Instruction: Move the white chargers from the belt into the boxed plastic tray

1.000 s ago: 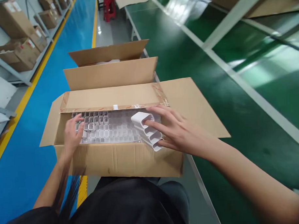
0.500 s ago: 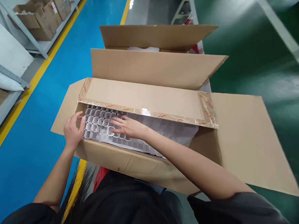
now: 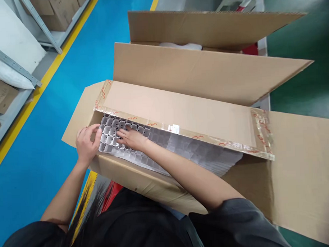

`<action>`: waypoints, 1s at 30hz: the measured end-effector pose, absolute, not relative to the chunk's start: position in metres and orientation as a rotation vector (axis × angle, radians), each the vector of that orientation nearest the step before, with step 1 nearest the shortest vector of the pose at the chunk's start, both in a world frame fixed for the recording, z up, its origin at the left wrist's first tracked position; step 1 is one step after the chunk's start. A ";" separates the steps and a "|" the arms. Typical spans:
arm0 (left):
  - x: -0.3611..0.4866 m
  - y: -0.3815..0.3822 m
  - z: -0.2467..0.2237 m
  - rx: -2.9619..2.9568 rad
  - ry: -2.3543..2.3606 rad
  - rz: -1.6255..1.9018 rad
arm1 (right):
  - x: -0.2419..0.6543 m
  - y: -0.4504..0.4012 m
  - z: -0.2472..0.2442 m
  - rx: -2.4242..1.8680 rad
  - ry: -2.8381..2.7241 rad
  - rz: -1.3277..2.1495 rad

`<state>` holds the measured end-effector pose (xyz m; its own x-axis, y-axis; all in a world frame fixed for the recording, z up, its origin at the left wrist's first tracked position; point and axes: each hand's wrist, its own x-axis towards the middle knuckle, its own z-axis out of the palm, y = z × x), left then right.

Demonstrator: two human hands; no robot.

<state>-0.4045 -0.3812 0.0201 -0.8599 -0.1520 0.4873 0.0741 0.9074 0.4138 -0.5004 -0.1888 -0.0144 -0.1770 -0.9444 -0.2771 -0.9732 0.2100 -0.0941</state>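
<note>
Resting the right hand (image 3: 133, 139) on white tubes (image 3: 106, 131) at the left end inside the cardboard box (image 3: 145, 179), with spread fingers; cannot tell whether pinching any single tube. Curving the left hand (image 3: 87, 144) over the box's left wall, with a narrow gap between thumb and fingertips; cannot tell if gripping anything there. Facing a taped flap (image 3: 185, 108) lying across the far part of the box and hiding the back rows. Seeing two raised flaps (image 3: 206, 71) behind the box, metal shelving (image 3: 41, 25) with cartons (image 3: 1, 95) beyond its left side, a wide flap (image 3: 301, 165) out to its right and something red (image 3: 113, 192) just below its near wall. Finding red printing on the box's brown tape (image 3: 202, 138), too small to read, and a small white label (image 3: 175, 129), likewise illegible. Noting rounded-square tube mouths in tight rows, glossy tape, plain brown board, and a thin, wrinkled, translucent sheet (image 3: 208, 152) spread inside the box to the right of the open mouths.
</note>
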 end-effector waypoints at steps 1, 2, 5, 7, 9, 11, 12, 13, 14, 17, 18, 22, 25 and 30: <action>-0.405 -0.381 0.020 0.052 -2.539 -0.575 | -0.500 -0.188 -0.014 -1.797 2.220 0.145; -0.405 -0.381 0.020 0.046 -2.534 -0.570 | -0.500 -0.186 -0.013 -1.777 2.222 0.135; -0.406 -0.381 0.020 0.020 -2.513 -0.554 | -0.499 -0.168 -0.002 -1.677 2.224 0.053; -0.406 -0.382 0.019 0.002 -2.502 -0.548 | -0.496 -0.148 0.010 -1.564 2.245 -0.031; -0.406 -0.382 0.019 -0.001 -2.503 -0.538 | -0.486 -0.121 0.024 -1.437 2.276 -0.085; -0.405 -0.383 0.018 0.008 -2.515 -0.525 | -0.468 -0.087 0.040 -1.309 2.337 -0.112; -0.405 -0.384 0.018 0.010 -2.521 -0.512 | -0.455 -0.068 0.047 -1.246 2.394 -0.134; -0.404 -0.386 0.019 0.006 -2.525 -0.489 | -0.440 -0.049 0.054 -1.196 2.466 -0.178; -0.404 -0.387 0.019 -0.011 -2.530 -0.456 | -0.424 -0.030 0.059 -1.158 2.545 -0.246; -0.407 -0.389 0.022 -0.222 -2.637 -0.317 | -0.369 0.018 0.069 -1.074 2.797 -0.503; -0.411 -0.387 0.023 -0.370 -2.707 -0.258 | -0.352 0.031 0.069 -1.036 2.879 -0.557; -0.439 -0.358 0.022 -1.219 -2.889 0.052 | -0.297 0.065 0.068 -0.865 3.081 -0.622; -0.466 -0.327 0.015 -1.789 -2.787 0.345 | -0.264 0.078 0.069 -0.716 3.151 -0.690; -0.493 -0.298 0.008 -2.020 -2.651 0.488 | -0.221 0.090 0.067 -0.519 3.236 -0.745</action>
